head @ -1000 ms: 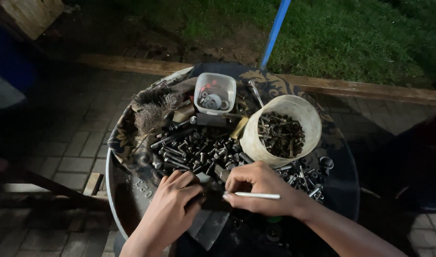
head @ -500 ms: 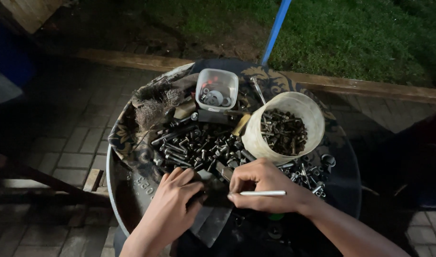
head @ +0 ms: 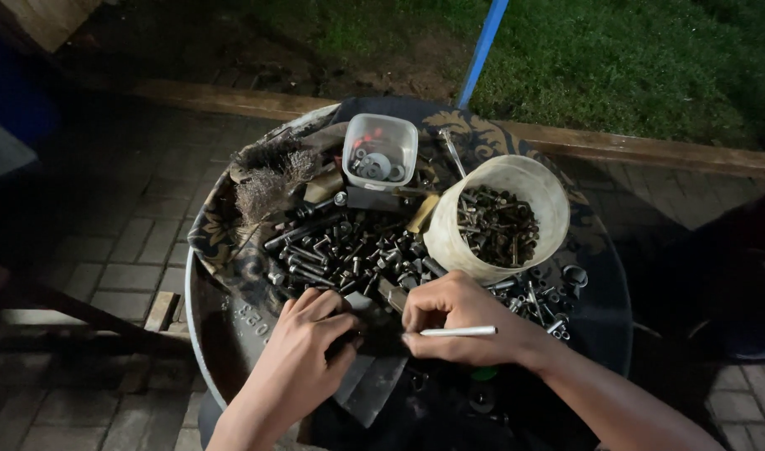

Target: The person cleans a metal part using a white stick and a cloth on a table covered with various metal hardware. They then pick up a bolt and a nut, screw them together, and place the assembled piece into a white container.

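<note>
Head view, lowest in the frame: the left hand (head: pixel 303 351) comes up from the bottom edge with its fingers curled down onto something small and dark at the near edge of the round metal tray (head: pixel 200 334). What it pinches is hidden under the fingertips, so I cannot tell the piece. Just right of it, almost touching, the right hand (head: pixel 458 321) is closed in a loose fist and holds a thin white stick (head: pixel 458 331) lying level across its knuckles, tip pointing left toward the other hand. Whether it also grips a dark part beneath is not visible. Under both hands lies a flat grey metal plate (head: pixel 374 388), tilted toward the lower edge.

Above the hands, at mid-frame, spreads the heap of bolts and nuts (head: pixel 341 250). These look like steel: small, hard, heavy for their size, probably greasy and apt to roll. A fingertip pinch on the shank or across the head flats would hold best.

To the right stands a white plastic bucket (head: pixel 516 188), part full of similar hardware. Further up sits a clear plastic tub (head: pixel 381 150) with washers, and left of it a wire brush (head: pixel 265 188). A blue pole (head: pixel 483 50) and grass (head: pixel 633 58) fill the top.
</note>
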